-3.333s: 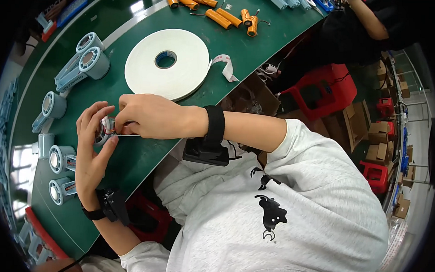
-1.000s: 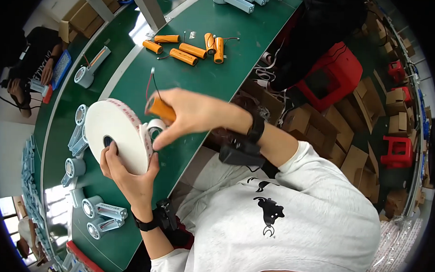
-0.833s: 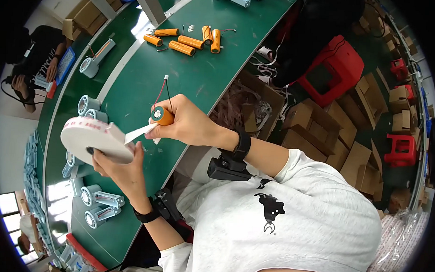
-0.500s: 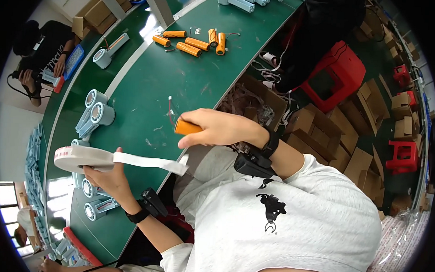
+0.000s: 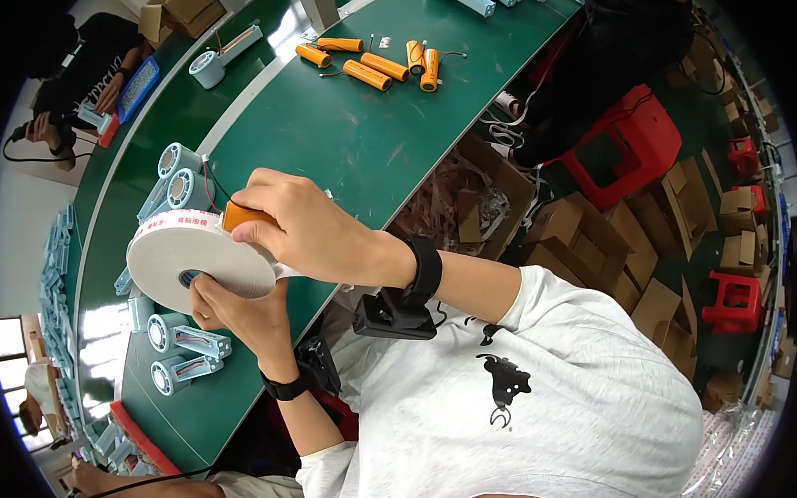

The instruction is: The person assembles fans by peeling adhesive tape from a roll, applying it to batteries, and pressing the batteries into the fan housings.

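Green worktop [image 5: 359, 129] lies below. A white tape roll [image 5: 165, 263] sits in my left grip [image 5: 249, 318], curled at its middle hole, likely to steady it. An orange battery [image 5: 238, 215] is by the roll's edge, squeezed in my right grip [image 5: 307, 228].

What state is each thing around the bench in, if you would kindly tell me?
White tape roll: held tilted in the left hand.
Orange battery: gripped in the right hand, wires attached.
Other batteries: lying grouped on the bench.
Two nearest blue housings: lying, handles open.
Cardboard box: open, scraps inside.
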Action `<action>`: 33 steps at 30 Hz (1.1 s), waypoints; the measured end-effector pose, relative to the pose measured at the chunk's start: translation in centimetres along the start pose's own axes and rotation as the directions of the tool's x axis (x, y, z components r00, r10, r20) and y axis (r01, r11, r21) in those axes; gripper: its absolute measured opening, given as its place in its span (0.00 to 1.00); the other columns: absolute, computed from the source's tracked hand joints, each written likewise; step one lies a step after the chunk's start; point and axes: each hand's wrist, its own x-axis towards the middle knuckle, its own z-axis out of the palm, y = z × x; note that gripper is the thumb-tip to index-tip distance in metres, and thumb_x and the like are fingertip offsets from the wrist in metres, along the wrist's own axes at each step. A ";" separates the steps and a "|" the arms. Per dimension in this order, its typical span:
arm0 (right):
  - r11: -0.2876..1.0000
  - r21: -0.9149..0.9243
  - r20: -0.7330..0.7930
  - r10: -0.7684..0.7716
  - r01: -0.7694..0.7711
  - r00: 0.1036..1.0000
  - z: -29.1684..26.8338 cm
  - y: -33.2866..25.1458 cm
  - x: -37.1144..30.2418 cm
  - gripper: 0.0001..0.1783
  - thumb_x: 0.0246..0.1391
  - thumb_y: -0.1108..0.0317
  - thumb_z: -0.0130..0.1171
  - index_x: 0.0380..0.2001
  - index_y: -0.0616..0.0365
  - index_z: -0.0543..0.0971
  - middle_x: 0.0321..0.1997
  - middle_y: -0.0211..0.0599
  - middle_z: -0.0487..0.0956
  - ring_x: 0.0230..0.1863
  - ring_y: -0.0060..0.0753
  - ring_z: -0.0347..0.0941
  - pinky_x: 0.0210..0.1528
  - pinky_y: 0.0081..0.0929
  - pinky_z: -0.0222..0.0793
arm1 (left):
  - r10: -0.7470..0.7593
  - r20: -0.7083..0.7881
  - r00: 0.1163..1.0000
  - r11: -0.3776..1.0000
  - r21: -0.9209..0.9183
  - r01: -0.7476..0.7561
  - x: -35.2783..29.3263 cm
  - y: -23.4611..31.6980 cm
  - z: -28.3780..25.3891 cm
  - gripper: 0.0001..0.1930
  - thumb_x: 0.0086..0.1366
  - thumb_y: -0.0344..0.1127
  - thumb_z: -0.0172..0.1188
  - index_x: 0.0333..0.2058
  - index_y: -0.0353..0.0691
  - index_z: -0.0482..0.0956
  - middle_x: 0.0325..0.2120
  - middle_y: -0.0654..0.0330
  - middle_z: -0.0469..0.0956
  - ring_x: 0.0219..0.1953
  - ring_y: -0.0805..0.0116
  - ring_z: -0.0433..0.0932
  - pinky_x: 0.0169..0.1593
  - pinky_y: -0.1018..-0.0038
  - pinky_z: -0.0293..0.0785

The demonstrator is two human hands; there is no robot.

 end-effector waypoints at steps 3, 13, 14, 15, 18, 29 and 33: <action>0.999 -0.027 0.006 0.040 -0.040 0.999 -0.3 1.0 0.7 0.10 0.51 0.71 0.56 0.32 0.70 0.73 0.32 0.41 0.74 0.31 0.29 0.72 0.35 0.24 0.67 | -0.061 -0.036 0.997 0.987 0.145 0.066 -0.1 -0.1 -0.2 0.43 0.34 0.44 0.71 0.47 0.28 0.60 0.44 0.48 0.65 0.51 0.50 0.57 0.52 0.55 0.46; 0.630 0.716 -0.073 0.497 -0.301 0.865 0.9 5.1 2.5 0.12 0.58 0.70 0.48 0.39 0.68 0.64 0.38 0.50 0.76 0.42 0.36 0.75 0.43 0.27 0.72 | 0.004 0.124 0.992 0.982 0.187 -0.027 1.1 2.9 1.3 0.38 0.36 0.49 0.69 0.42 0.29 0.65 0.38 0.50 0.69 0.48 0.53 0.60 0.48 0.56 0.48; 0.535 0.792 -0.070 0.557 -0.294 0.827 0.6 5.2 2.7 0.11 0.58 0.70 0.48 0.39 0.68 0.63 0.38 0.52 0.75 0.42 0.39 0.75 0.43 0.29 0.73 | 0.010 0.138 0.990 0.984 0.173 -0.034 1.0 3.0 1.3 0.37 0.36 0.49 0.69 0.41 0.29 0.65 0.37 0.50 0.70 0.47 0.53 0.61 0.48 0.56 0.48; 0.535 0.791 -0.066 0.558 -0.297 0.827 0.2 5.4 3.2 0.11 0.58 0.70 0.48 0.39 0.68 0.63 0.38 0.52 0.75 0.42 0.39 0.75 0.43 0.29 0.73 | 0.015 0.153 0.988 0.986 0.160 -0.040 0.9 3.1 1.3 0.37 0.36 0.49 0.69 0.40 0.29 0.66 0.37 0.50 0.70 0.46 0.54 0.62 0.48 0.57 0.49; 0.534 0.845 -0.358 0.556 0.007 0.750 -1.5 6.1 6.2 0.10 0.58 0.71 0.48 0.38 0.68 0.64 0.38 0.53 0.75 0.41 0.41 0.76 0.41 0.31 0.74 | 0.049 0.221 0.974 0.992 0.105 -0.074 2.6 4.4 2.4 0.36 0.36 0.49 0.69 0.39 0.29 0.67 0.35 0.51 0.71 0.46 0.54 0.62 0.48 0.58 0.49; 0.747 0.617 -0.248 0.481 -0.245 0.841 -3.1 7.0 5.1 0.12 0.53 0.73 0.55 0.35 0.66 0.64 0.37 0.51 0.76 0.37 0.37 0.77 0.35 0.27 0.76 | 0.161 0.263 0.951 0.985 0.023 -0.173 2.6 4.0 4.5 0.38 0.35 0.49 0.69 0.41 0.27 0.67 0.38 0.51 0.69 0.47 0.55 0.62 0.47 0.58 0.49; 0.751 0.600 -0.229 0.491 -0.275 0.840 -3.0 7.1 5.1 0.12 0.53 0.73 0.56 0.33 0.65 0.64 0.36 0.50 0.76 0.35 0.36 0.78 0.34 0.25 0.76 | 0.160 0.243 0.957 0.982 0.056 -0.178 2.3 4.0 4.5 0.37 0.35 0.48 0.69 0.41 0.28 0.66 0.38 0.52 0.68 0.47 0.56 0.62 0.47 0.58 0.48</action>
